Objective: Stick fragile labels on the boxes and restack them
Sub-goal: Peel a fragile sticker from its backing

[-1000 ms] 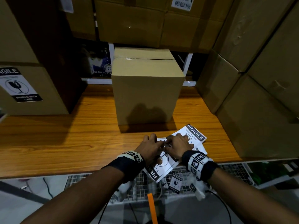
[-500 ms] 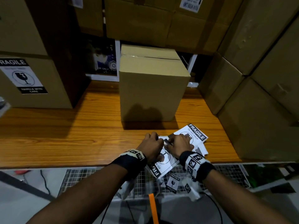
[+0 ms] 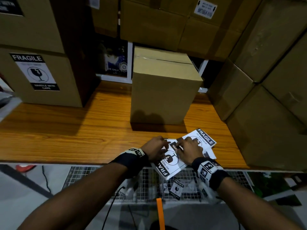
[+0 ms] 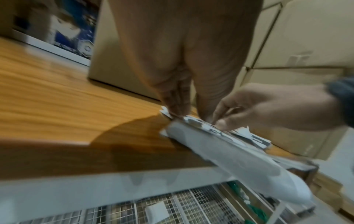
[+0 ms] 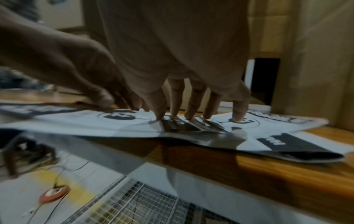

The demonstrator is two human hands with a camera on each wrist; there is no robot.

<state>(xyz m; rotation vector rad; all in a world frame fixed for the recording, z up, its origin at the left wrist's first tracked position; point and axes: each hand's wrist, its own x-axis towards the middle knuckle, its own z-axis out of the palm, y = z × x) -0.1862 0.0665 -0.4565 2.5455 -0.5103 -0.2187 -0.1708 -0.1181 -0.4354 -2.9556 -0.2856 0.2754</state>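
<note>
A plain brown box stands upright on the wooden table, just behind my hands. Several black-and-white fragile labels lie at the table's front edge. The top label hangs partly over the edge, and another label lies to its right. My left hand pinches the far corner of the top label. My right hand rests beside it, its spread fingertips pressing down on the labels. Whether any backing is peeled up is hidden by the fingers.
A box with a fragile label stuck on it sits at the left under another box. Tall box stacks wall in the right side and the back. Below the table edge a wire basket holds a small fragile label and scraps.
Both hands stay together on the top label with only small finger movements. The head view has shifted, so the box and the stacks sit lower and nearer in the picture.
</note>
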